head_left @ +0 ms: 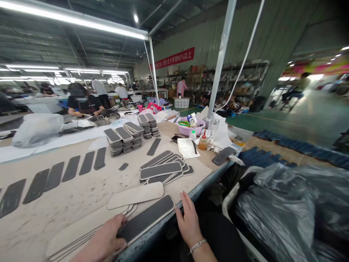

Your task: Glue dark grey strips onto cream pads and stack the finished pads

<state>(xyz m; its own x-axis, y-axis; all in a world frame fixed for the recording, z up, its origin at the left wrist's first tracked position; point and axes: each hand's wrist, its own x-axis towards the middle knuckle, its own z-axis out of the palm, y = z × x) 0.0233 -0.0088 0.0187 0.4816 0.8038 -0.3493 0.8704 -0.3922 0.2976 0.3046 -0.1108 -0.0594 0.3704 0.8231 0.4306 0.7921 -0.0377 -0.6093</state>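
A long dark grey strip (148, 218) with a pale border and a rounded end lies along the table's front edge. My left hand (109, 233) grips its left end between thumb and fingers. At the strip's right end is my right hand (188, 218), fingers stretched out, the thumb at the rounded tip; whether it touches I cannot tell. Behind the strip lies a single beige strip (136, 194). A fanned pile of beige strips (81, 229) sits under and beside my left hand. Farther back is a loose heap of pale-edged dark strips (160, 171).
Neat stacks of strips (124, 138) stand at the back, with a row of dark strips (56, 176) on the left. A purple basin (188, 130), notepad (188, 148) and glue bottle (203, 142) are back right. A plastic-covered bin (275, 211) stands right of the table.
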